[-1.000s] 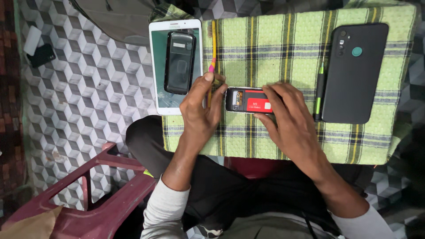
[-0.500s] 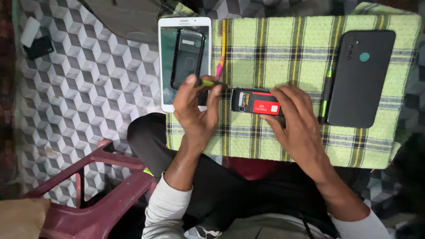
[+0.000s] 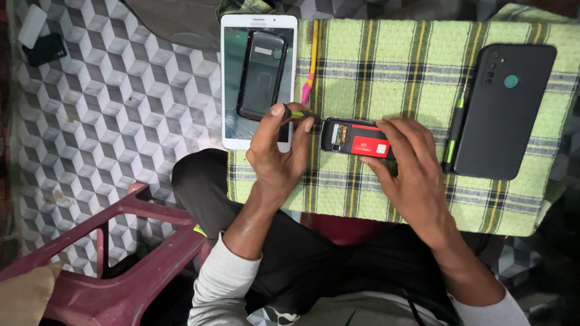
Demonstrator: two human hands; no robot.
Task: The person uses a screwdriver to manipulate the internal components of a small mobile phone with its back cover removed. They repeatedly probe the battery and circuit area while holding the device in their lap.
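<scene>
Left hand (image 3: 279, 151) pinching a small screwdriver (image 3: 296, 114) at the opened phone's (image 3: 356, 137) end, right hand (image 3: 408, 160) fingers spread, pressing that phone onto green checked cloth (image 3: 393, 66), white tablet (image 3: 232, 78) nearby.

The green checked cloth (image 3: 483, 199) looks woven and coarse, waffle-textured. The white tablet (image 3: 232, 130) shows a glossy, cracked glass face. The black phone (image 3: 504, 115) at right has a matt plastic back. The small open phone (image 3: 353, 136) shows a shiny red battery label. The maroon chair (image 3: 121, 265) is smooth plastic.
</scene>
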